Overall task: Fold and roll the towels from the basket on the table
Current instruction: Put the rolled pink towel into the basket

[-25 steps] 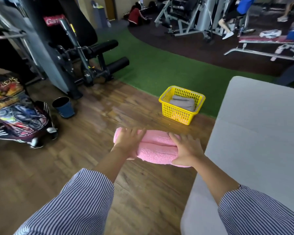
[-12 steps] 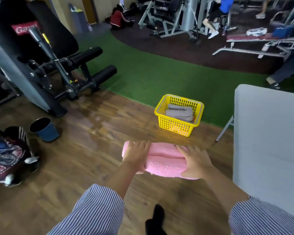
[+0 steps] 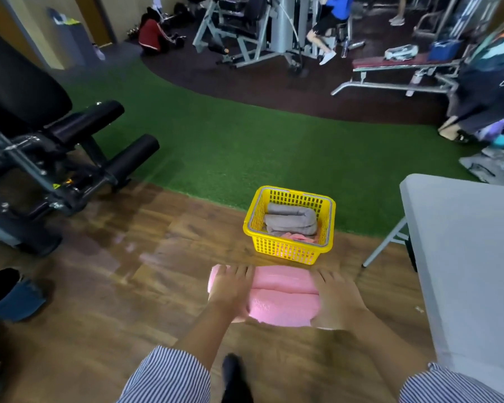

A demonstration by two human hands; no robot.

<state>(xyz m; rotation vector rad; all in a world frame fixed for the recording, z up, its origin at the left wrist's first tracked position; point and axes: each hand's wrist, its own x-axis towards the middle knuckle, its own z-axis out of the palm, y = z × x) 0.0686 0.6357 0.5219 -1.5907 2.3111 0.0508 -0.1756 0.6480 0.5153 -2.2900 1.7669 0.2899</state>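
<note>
A rolled pink towel hangs above the wooden floor, held at both ends. My left hand grips its left end and my right hand grips its right end, fingers curled over the top. Just beyond the roll, a yellow basket stands on the floor at the edge of the green turf. Inside it lies a rolled grey towel on top of some pink cloth. The grey folding table is at the right.
A black weight machine fills the left side. A dark blue bucket stands at the lower left. My dark foot shows below the roll. People and gym machines are far back across the turf, and bags lie at the far right.
The basket has come closer and now sits just past the pink roll. The table has slid to the right of the view. Both hands keep the same hold on the roll.
</note>
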